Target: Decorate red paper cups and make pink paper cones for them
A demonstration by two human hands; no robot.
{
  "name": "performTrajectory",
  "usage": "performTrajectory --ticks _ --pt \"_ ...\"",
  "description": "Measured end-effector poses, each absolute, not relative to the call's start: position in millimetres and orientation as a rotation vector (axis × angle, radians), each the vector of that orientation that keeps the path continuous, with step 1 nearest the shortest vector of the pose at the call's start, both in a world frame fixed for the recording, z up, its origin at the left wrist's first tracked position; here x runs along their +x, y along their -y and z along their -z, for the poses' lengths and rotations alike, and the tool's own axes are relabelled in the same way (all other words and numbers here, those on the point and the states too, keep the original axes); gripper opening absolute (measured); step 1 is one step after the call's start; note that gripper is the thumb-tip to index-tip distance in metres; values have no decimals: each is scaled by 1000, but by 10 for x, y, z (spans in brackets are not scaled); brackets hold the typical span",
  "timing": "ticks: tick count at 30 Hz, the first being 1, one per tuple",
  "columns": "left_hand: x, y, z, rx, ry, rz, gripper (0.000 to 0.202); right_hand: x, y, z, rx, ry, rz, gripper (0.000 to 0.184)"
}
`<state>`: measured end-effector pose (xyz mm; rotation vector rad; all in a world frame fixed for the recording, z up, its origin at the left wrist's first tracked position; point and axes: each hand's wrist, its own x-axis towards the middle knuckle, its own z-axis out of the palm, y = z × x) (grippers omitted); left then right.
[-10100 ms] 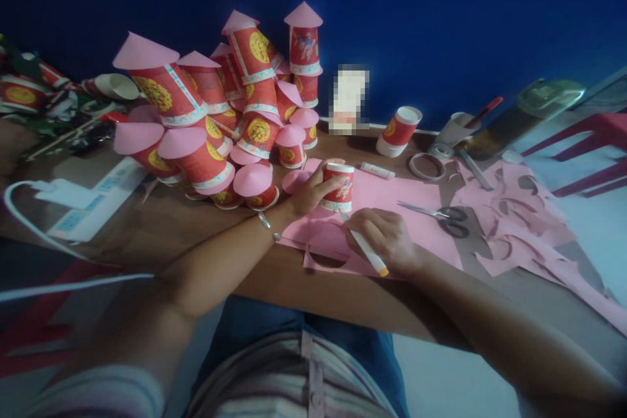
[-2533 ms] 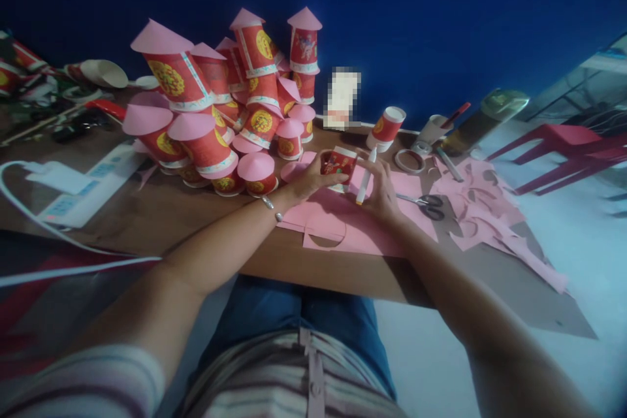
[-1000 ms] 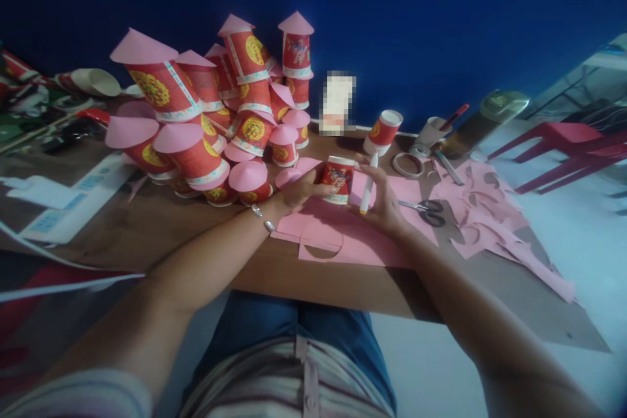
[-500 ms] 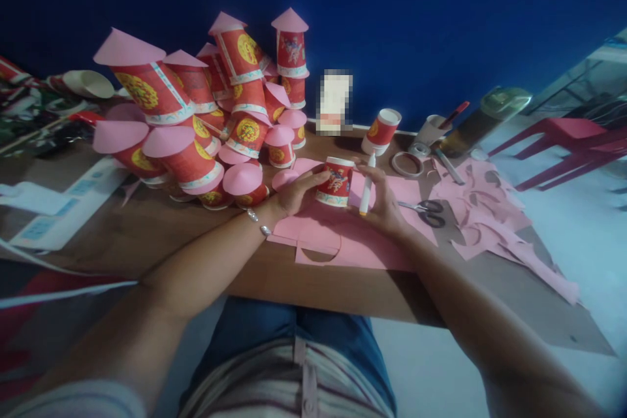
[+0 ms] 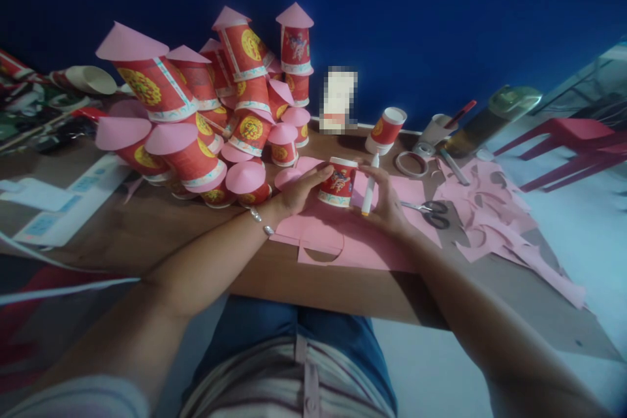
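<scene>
Cup (image 5: 337,184) in red is between the two hands in the head view, over the pink paper (image 5: 386,251) and not far from the worktop (image 5: 279,274)'s near edge. It stands nearly upright. Left hand (image 5: 304,194) grasps its left side. Right hand (image 5: 390,204) grasps a white marker (image 5: 370,186) just beside the cup; I cannot tell if those fingers touch the cup too. Ten seconds ago the marker was down at the cup's bottom. Now its orange end points down and its other end points up, so it looks like no line is being drawn. In the last half second, the hands hardly move. Plain wood runs along the near edge, which seems to leave room toward the body. The pile of cups with pink hats (image 5: 249,134) crowds the left side. Scissors (image 5: 435,212) and pink scraps (image 5: 490,206) crowd the right edge.
</scene>
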<state>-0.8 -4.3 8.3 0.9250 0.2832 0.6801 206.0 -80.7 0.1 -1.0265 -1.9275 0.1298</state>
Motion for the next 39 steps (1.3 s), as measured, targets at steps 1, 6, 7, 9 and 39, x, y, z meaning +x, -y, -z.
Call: performTrajectory --ticks 1,6,7,9,39 --pt "-15 50 -91 958 -293 -675 52 2053 811 -6 -1026 1932 -122 78" --pt "-45 50 -101 1064 -405 -663 55 2015 831 -31 -1024 1949 -111 83" --pt "-48 44 -98 1051 -402 -663 53 2012 833 -31 -1021 1952 -124 84" --pt "-53 30 -94 1016 -378 -650 47 2013 833 -28 -1013 1951 -151 85" --pt "-82 9 -109 892 -372 -617 39 2006 844 -26 -1055 1972 -134 80"
